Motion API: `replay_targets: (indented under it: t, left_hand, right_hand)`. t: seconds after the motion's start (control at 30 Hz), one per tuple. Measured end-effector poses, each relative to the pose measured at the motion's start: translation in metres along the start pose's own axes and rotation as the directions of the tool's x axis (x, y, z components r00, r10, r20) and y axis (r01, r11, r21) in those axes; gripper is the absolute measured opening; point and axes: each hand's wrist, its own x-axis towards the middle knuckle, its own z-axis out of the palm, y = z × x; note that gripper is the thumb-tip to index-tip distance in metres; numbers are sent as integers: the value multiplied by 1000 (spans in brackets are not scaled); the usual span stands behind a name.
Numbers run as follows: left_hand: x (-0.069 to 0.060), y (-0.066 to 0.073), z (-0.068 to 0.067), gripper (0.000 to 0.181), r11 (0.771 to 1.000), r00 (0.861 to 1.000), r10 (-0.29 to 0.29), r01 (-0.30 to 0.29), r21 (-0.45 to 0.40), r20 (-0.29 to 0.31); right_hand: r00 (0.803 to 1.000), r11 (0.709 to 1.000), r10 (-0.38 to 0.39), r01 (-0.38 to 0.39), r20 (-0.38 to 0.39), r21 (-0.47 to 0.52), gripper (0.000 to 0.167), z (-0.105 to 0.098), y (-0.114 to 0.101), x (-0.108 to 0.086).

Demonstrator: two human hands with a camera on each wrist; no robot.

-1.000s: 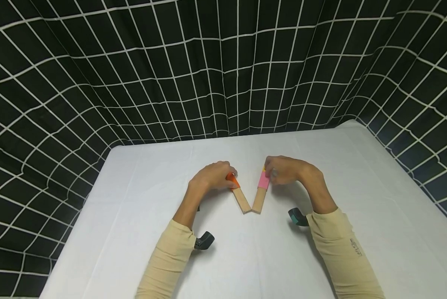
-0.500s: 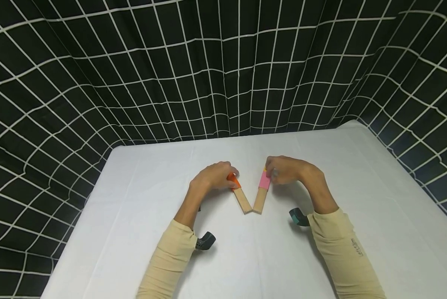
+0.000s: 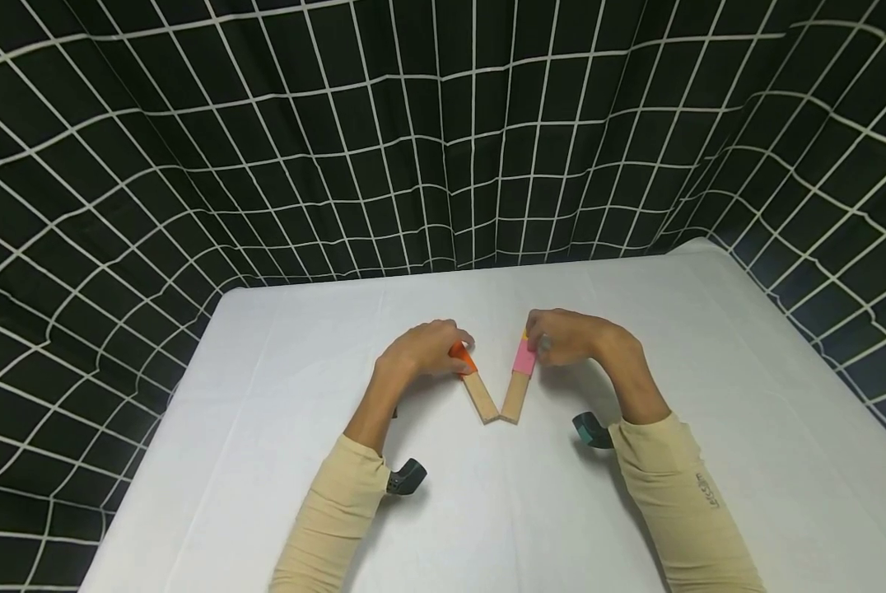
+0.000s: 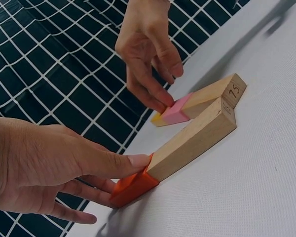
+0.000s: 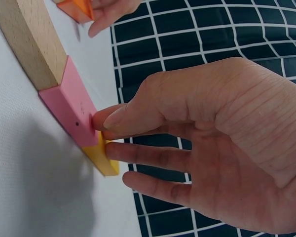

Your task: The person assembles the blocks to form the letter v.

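Two bare wooden blocks, the left wooden block point(image 3: 480, 396) and the right wooden block point(image 3: 515, 397), lie on the white cloth in a V, their near ends meeting at a corner. An orange block point(image 4: 135, 187) sits at the left one's far end. My left hand point(image 3: 421, 349) pinches it, thumb on top and fingers behind. Beyond the right one come a pink block point(image 5: 71, 108) and a yellow block point(image 5: 102, 158) in line. My right hand point(image 3: 569, 336) touches these with fairly straight fingertips, its thumb apart from them in the left wrist view. Whether the pieces are joined cannot be told.
A white cloth point(image 3: 473, 527) covers the table. Dark curtains point(image 3: 354, 165) with a white grid stand behind and at both sides. A dark device juts from the left sleeve point(image 3: 339, 502) and another from the right sleeve point(image 3: 673, 486). Handwritten figures mark the wooden ends.
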Motion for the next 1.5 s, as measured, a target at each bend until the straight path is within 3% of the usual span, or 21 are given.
replay_targets:
  t: [0.2,0.4,0.57,0.7,0.8,1.0,1.23,1.5]
  left_hand:
    - [1,1,0,42,1000,1000,9,-9,1,8]
    - [0,0,0,54,1000,1000,-19,19,-18,17]
    - [-7,-4,-2,56,997,999,-46,48,59,-25]
    - [-19,-10,-6,57,992,993,-83,90,85,-82]
    - [-30,-15,-10,57,990,991,-101,108,89,-84]
    - [-56,-25,-18,58,984,997,-75,79,158,-29]
    - [-90,-34,-19,66,991,997,-49,41,128,61]
    - [-106,-43,-10,71,987,997,-45,34,158,70]
  right_hand:
    - [1000,1000,11,-11,5,11,27,-1,-1,-1]
    - [1000,1000,10,-10,8,-2,27,-2,-1,-2]
    - [1000,1000,-8,8,2,-1,27,-1,-3,1]
    - [1000,1000,-4,4,6,6,28,-2,-5,2]
    - [1000,1000,3,-3,13,2,28,-4,-6,1]
    - [1000,1000,6,-6,22,-5,27,-4,-4,-1]
    - [1000,1000,0,0,22,0,29,-3,-3,-1]
    - [999,1000,7,-7,34,-11,26,-4,-4,-1]
